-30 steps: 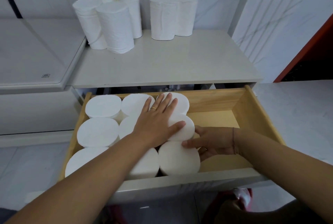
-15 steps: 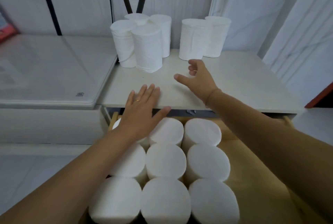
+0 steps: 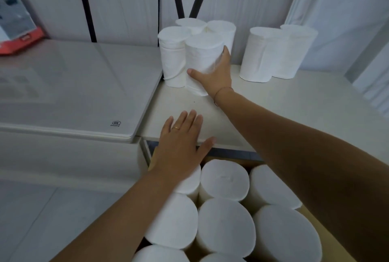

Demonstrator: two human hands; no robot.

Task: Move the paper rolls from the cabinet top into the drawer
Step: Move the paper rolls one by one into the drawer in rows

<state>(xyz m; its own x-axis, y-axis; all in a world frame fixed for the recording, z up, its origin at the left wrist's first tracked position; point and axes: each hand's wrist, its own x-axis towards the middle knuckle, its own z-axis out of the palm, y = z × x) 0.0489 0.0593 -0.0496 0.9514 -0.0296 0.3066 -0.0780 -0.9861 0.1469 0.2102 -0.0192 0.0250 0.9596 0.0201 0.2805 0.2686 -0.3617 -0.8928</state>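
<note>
Six paper rolls (image 3: 256,55) stood on the cabinet top (image 3: 294,110), four clustered, two apart, right hand (image 3: 212,76) gripped the cluster's front roll (image 3: 202,59), left hand (image 3: 181,141) spread flat, relaxed, over its front edge, eight rolls showed in the drawer (image 3: 334,253) below.

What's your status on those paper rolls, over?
Right hand grips front roll on cabinet top. Left hand flat, open, at cabinet edge. Drawer part filled with upright rolls. Neighbour rolls crowd the gripped one.

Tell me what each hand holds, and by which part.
The right hand grips the front paper roll on the cabinet top, wrapped round the roll's side wall. The left hand holds nothing.
</note>
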